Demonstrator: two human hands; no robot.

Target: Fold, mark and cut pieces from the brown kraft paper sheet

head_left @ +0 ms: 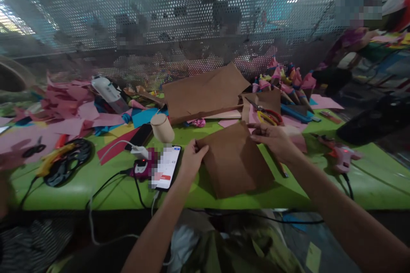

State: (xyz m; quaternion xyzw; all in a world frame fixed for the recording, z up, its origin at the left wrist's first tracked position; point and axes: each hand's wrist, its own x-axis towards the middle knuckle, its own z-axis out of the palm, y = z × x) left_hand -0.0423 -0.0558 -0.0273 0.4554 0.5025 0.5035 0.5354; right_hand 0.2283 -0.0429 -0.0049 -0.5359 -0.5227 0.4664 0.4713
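Note:
A rectangular sheet of brown paper (235, 162) lies in front of me, tilted on the green table. Its left edge near the top is pinched by my left hand (194, 155), thumb on top. At the sheet's upper right corner, my right hand (269, 136) has its fingers closed on the edge. Just beyond that hand rest scissors (269, 116) with red and yellow handles. A pencil (282, 168) lies partly under my right wrist. Left of my left hand is a lit phone (168, 167), and behind it stands a pale paper cone (162, 128).
A larger brown sheet (205, 94) leans at the back. Paper flowers (288, 79) stand at back right. A pink glue gun (344, 158) lies right, and a power strip (144, 166) with cables sits left. Another person (361, 42) is at far right.

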